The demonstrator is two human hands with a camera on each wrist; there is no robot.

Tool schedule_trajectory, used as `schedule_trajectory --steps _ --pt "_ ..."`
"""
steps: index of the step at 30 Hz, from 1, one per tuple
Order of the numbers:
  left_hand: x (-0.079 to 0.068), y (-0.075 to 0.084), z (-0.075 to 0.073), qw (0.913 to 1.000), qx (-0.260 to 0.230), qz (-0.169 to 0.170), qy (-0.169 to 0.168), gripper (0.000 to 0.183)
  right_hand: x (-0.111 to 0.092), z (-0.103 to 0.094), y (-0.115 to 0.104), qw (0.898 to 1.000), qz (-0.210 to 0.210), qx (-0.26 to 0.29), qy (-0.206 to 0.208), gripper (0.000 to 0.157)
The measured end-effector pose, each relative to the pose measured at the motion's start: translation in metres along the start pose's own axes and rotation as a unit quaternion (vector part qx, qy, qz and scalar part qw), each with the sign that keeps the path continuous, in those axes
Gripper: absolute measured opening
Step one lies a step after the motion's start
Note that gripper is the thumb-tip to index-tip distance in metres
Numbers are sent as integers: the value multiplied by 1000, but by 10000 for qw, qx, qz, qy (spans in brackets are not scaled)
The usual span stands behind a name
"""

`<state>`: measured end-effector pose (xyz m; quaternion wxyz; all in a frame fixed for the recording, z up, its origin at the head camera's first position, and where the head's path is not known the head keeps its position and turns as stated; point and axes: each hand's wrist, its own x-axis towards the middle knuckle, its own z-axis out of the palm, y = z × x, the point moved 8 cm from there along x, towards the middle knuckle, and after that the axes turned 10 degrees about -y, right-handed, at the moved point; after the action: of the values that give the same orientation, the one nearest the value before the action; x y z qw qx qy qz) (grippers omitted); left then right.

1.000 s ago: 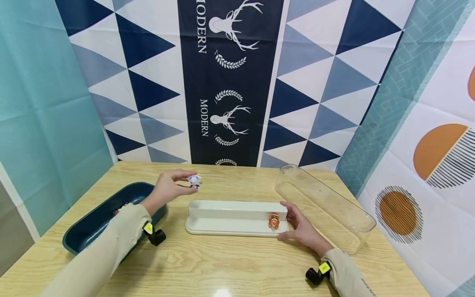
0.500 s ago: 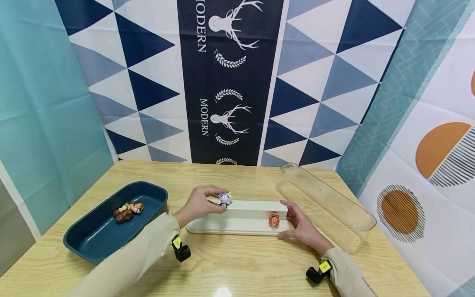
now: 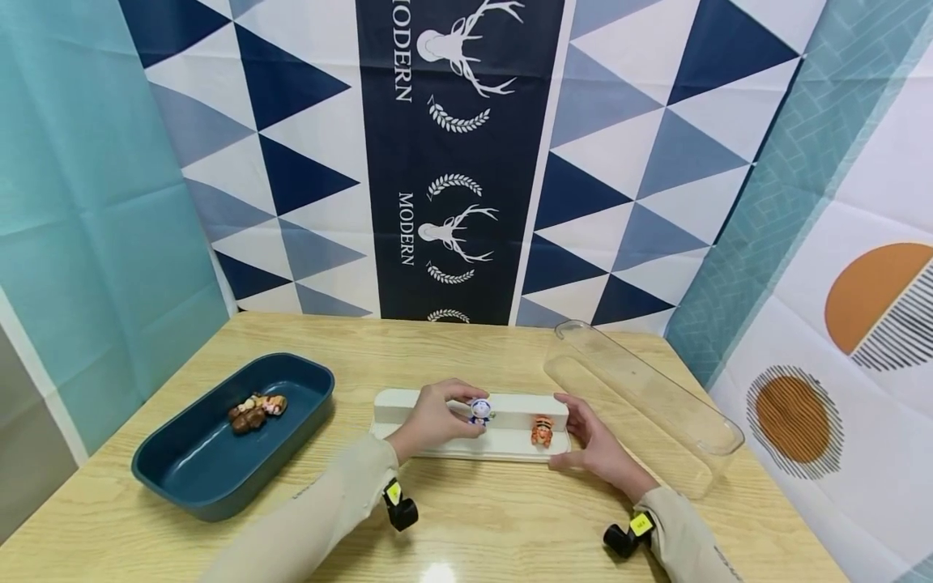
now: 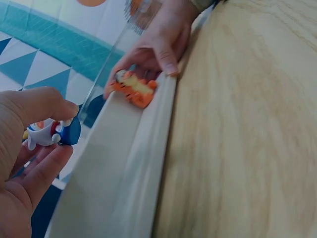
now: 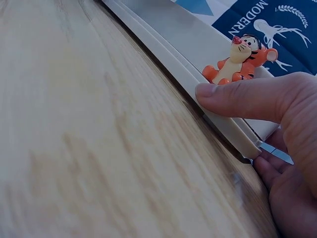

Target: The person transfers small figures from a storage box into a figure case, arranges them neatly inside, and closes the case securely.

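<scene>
My left hand pinches a small blue-and-white figurine between thumb and fingers, over the middle of a long white stepped tray. In the left wrist view the figurine lies sideways, its blue base between the fingertips. An orange tiger figurine sits on the tray's lower level near the right end; the right wrist view shows this tiger seated upright. My right hand grips the tray's right end, thumb on the front rim and other fingers round the end.
A dark blue basin on the left holds several small brown and tan figurines. At the right, a long clear plastic cover lies slantwise on the wooden table. Patterned cloth hangs behind the table.
My left hand has carried the blue-and-white figurine rightward from beyond the tray's left end to over its middle, uncovering the basin's figurines. My right hand stays on the tray's end.
</scene>
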<state>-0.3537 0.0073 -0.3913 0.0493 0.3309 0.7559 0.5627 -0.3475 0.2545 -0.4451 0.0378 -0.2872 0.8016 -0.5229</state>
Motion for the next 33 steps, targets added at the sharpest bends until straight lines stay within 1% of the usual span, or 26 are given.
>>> schedule_trajectory --steps 4,7,11,15,17,22,28,31,33 --pt "4 -3 17 9998 139 -85 -101 41 -1 0 1 9999 122 -15 -12 100" --pt "8 -4 26 9995 267 -80 -147 40 -2 -1 1 9997 243 -21 -5 100" --pt "10 -4 35 9984 503 11 -249 39 -2 -1 0 9997 245 -14 -14 100" --pt "11 -2 42 9938 1018 211 -390 37 -1 -1 1 9999 160 -54 -23 100" --pt "11 -1 45 9902 1286 300 -444 37 -1 -1 1 9999 110 -93 -31 100" --pt "10 3 53 9788 1906 449 -599 35 -1 -1 0 9999 135 -79 -31 100" --pt "9 5 54 9681 2389 472 -594 36 1 0 0 9998 162 -85 -42 100" --pt "8 7 54 9586 2740 448 -631 37 0 0 1 9997 228 -88 -14 101" --pt "8 9 55 9495 3024 484 -677 37 0 -1 2 9996 286 -65 9 102"
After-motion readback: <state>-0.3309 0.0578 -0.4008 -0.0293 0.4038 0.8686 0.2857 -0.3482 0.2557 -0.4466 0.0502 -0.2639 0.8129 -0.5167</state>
